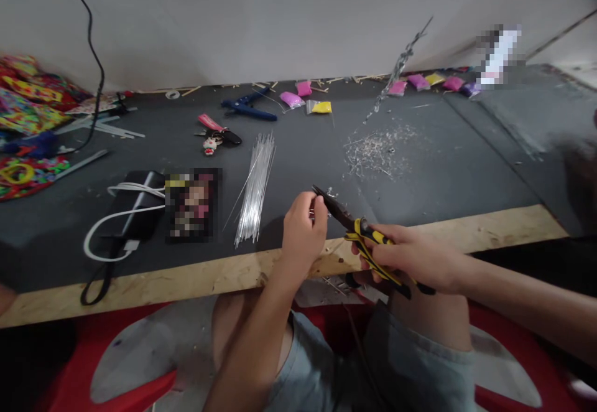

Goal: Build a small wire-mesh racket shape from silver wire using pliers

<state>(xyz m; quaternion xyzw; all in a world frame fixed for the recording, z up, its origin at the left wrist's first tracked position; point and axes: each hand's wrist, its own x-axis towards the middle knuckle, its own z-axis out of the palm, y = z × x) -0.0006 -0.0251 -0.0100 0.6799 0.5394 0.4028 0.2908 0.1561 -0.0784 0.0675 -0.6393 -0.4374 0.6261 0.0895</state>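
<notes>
Over the table's front edge, my left hand [305,222] is closed with thumb and fingertips pinched; what it holds is too small to name. My right hand [401,253] grips long-nose pliers [361,231] with yellow and black handles. The dark jaws point up and left, their tips at my left fingertips. A bundle of thin silvery wires [255,191] lies on the dark table to the left of my hands. Beyond the pliers is a scattered pile of small metal pieces [377,150]. A few more bits lie just behind the jaws.
Blue-handled pliers [252,106], keys [217,135] and small coloured packets [291,99] lie farther back. A black power bank [135,203] with a white cable is at left, near colourful bags [28,101]. A wooden strip [186,284] edges the table.
</notes>
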